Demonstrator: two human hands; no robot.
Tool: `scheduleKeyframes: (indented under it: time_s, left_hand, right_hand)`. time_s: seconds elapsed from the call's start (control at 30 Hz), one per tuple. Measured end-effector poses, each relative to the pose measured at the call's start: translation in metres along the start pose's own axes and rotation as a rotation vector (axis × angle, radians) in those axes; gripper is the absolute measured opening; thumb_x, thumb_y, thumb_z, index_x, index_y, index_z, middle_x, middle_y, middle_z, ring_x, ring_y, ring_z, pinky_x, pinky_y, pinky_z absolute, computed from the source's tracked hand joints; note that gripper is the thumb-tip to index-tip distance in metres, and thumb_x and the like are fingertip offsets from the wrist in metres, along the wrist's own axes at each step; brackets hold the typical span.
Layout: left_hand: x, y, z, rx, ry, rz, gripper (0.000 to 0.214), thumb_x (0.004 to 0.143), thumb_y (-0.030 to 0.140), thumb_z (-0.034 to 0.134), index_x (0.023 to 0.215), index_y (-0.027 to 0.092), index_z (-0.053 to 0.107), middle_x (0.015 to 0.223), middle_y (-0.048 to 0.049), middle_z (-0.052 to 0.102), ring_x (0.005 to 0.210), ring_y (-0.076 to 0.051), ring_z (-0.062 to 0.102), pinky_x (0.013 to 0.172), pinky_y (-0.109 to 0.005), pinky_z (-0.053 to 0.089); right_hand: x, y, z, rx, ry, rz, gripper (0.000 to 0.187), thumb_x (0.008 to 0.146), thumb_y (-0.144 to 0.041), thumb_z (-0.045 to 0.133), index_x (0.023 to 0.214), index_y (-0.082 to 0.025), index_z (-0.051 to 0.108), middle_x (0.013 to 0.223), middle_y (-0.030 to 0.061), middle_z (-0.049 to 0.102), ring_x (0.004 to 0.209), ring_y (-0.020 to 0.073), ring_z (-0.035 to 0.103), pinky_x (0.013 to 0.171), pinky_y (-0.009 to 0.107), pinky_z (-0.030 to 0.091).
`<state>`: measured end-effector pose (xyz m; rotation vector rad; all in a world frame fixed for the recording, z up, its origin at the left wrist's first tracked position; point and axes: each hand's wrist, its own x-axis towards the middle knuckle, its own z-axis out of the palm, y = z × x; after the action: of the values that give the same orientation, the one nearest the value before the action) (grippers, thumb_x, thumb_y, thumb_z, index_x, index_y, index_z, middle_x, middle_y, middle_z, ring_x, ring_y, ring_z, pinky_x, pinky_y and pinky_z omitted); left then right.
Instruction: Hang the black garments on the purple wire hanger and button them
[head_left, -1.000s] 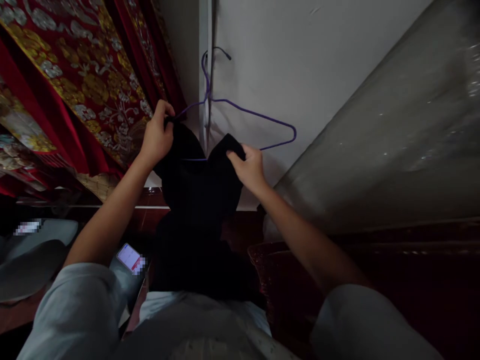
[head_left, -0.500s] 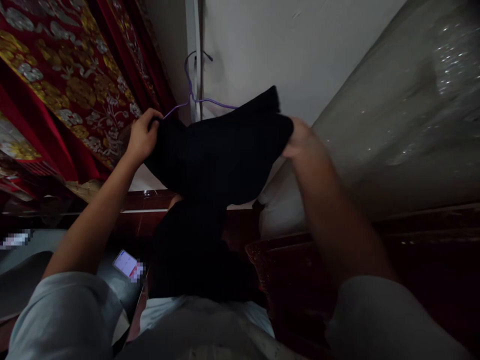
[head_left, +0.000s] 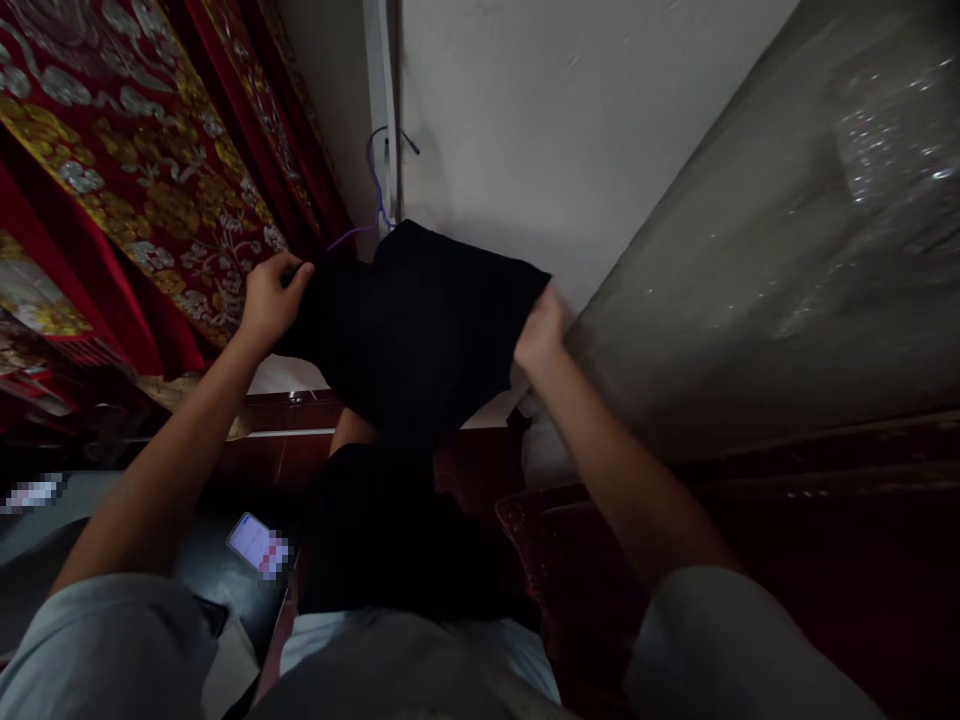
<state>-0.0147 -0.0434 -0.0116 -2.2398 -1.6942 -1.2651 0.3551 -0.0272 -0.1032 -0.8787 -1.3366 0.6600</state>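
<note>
A black garment (head_left: 427, 330), probably a shirt, is stretched out between my two hands. Its upper edge covers part of a purple hanger (head_left: 379, 190), whose hook catches on a narrow upright post against the wall. With thumb and fingers pinched together, my left hand (head_left: 274, 295) grips the garment's left corner. My right hand (head_left: 541, 328) is closed on its right edge, slightly blurred, some fingers hidden by the cloth. The garment's lower part hangs over my dark-clothed legs, and where one ends and the other begins is hard to see.
Red cloth with gold and silver patterns (head_left: 150, 150) hangs at the left. A large plastic-wrapped item (head_left: 750, 260) leans against the wall on the right. A lit phone (head_left: 255, 543) lies on a grey surface at lower left. Dark red carved furniture (head_left: 600, 540) stands at lower right.
My right hand has moved left and slightly down with the garment's edge. The cloth now covers the right side of the hanger. My left hand has shifted slightly left and down.
</note>
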Motion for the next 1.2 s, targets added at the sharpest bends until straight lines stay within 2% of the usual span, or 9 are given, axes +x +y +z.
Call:
scheduleKeyframes:
  time_s: [0.2,0.33,0.5,0.67,0.8,0.93,1.03,1.1,1.2]
  left_hand:
    - [0.007,0.024,0.017,-0.076,-0.033,0.075,0.024,0.098,0.04,0.056,0.103,0.019,0.065,0.106,-0.0096,0.073,0.107,-0.025,0.068,0.103,-0.041,0.051]
    - [0.025,0.041,0.026,-0.103,-0.023,0.129,0.021,0.097,0.037,0.058,0.104,0.019,0.065,0.105,-0.0088,0.072,0.114,-0.027,0.065,0.107,-0.043,0.049]
    - [0.036,0.04,0.016,-0.093,-0.023,0.155,0.018,0.097,0.031,0.057,0.11,0.022,0.065,0.101,-0.0052,0.073,0.114,-0.025,0.066,0.106,-0.042,0.05]
    - [0.023,0.02,-0.005,-0.022,0.006,0.097,0.013,0.096,0.021,0.054,0.102,0.023,0.065,0.092,-0.0016,0.073,0.11,-0.023,0.068,0.103,-0.037,0.049]
    - [0.004,-0.002,-0.012,-0.124,0.073,0.092,0.016,0.082,0.008,0.057,0.085,0.02,0.067,0.085,-0.0031,0.073,0.094,-0.023,0.071,0.092,-0.034,0.052]
    - [-0.012,-0.008,-0.005,-0.201,0.073,0.145,0.017,0.077,0.006,0.055,0.075,0.019,0.067,0.079,-0.0025,0.073,0.086,-0.021,0.071,0.086,-0.033,0.055]
    - [-0.018,0.009,0.004,-0.302,0.033,0.217,0.016,0.077,0.008,0.055,0.066,0.018,0.061,0.074,-0.0028,0.072,0.085,-0.021,0.073,0.084,-0.034,0.057]
    - [-0.021,0.031,0.009,-0.427,-0.011,0.28,0.019,0.079,0.01,0.058,0.062,0.018,0.056,0.073,-0.0029,0.07,0.086,-0.02,0.074,0.083,-0.034,0.058]
    - [-0.032,0.072,0.015,-0.612,-0.155,0.34,0.028,0.081,0.018,0.069,0.058,0.018,0.052,0.084,-0.0048,0.071,0.093,-0.021,0.074,0.088,-0.036,0.059]
  right_hand:
    - [0.033,-0.016,-0.029,-0.139,-0.002,0.018,0.072,0.103,-0.064,0.015,0.13,-0.024,0.068,0.11,0.0124,0.075,0.127,0.0317,0.061,0.108,0.055,0.047]
    - [0.05,-0.031,-0.019,-0.14,-0.009,-0.022,0.081,0.099,-0.072,0.011,0.138,-0.023,0.063,0.113,0.0129,0.074,0.13,0.0317,0.06,0.111,0.054,0.045]
    - [0.032,-0.068,0.003,-0.051,0.01,0.011,0.082,0.099,-0.072,0.007,0.133,-0.025,0.065,0.11,0.0127,0.074,0.133,0.0299,0.056,0.11,0.053,0.043]
    - [-0.014,-0.074,0.012,0.072,-0.425,0.112,0.065,0.092,-0.079,0.032,0.102,-0.026,0.07,0.086,0.0071,0.068,0.103,0.0284,0.065,0.092,0.047,0.049]
    - [-0.048,-0.041,0.0,-0.195,-0.962,0.198,0.063,0.083,-0.081,0.056,0.066,-0.02,0.055,0.067,0.0005,0.053,0.071,0.0173,0.053,0.075,0.036,0.046]
    - [-0.055,-0.007,-0.011,-0.344,-1.312,0.372,0.059,0.081,-0.077,0.06,0.074,-0.019,0.067,0.077,0.004,0.066,0.08,0.0211,0.061,0.083,0.038,0.051]
    - [-0.045,0.005,-0.007,-0.278,-1.149,0.333,0.064,0.08,-0.064,0.066,0.127,-0.022,0.069,0.131,0.0116,0.068,0.124,0.0318,0.061,0.109,0.047,0.047]
    - [-0.04,0.005,0.004,-0.302,-0.936,0.227,0.087,0.078,-0.06,0.07,0.152,-0.022,0.047,0.157,0.0152,0.048,0.145,0.0349,0.046,0.12,0.052,0.038]
    - [-0.047,0.0,0.033,-0.434,-0.686,-0.089,0.118,0.071,-0.051,0.081,0.165,-0.022,0.016,0.17,0.0172,0.02,0.159,0.0372,0.02,0.126,0.059,0.025]
